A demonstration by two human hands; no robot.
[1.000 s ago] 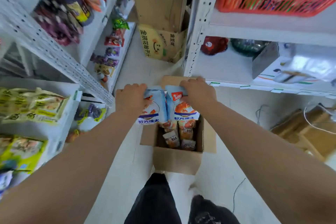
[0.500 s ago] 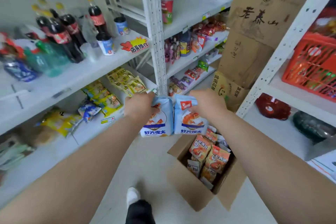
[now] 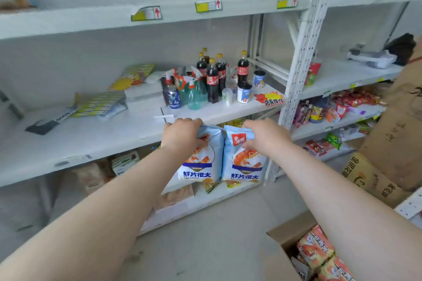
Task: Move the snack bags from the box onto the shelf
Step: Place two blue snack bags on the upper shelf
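Two blue shrimp-chip bags are held side by side in the air, just in front of the white middle shelf's (image 3: 91, 141) front edge. The left bag (image 3: 202, 162) is gripped at its top by the left hand (image 3: 182, 136), and the right bag (image 3: 243, 162) by the right hand (image 3: 266, 138). The fingers are curled over each top seam and a thumb is pressed on each printed front. The bags hang upright with their inner edges touching, and neither is set down yet.

The step in hand is judged to be the placing. Which board is meant cannot be told for certain, but the middle one looks likeliest. The bags are best raised clear of the lip and carried to the bare stretch in front of the cola bottles (image 3: 212, 80). Room should be left there so that no bottle is tipped. Since the bags look puffed and light, only a gentle pinch at the seam is needed, and a flat, stable rest should be checked before release.

On the floor at lower right, orange snack bags (image 3: 316, 250) are left in the cardboard box (image 3: 282, 238), so more trips are expected.
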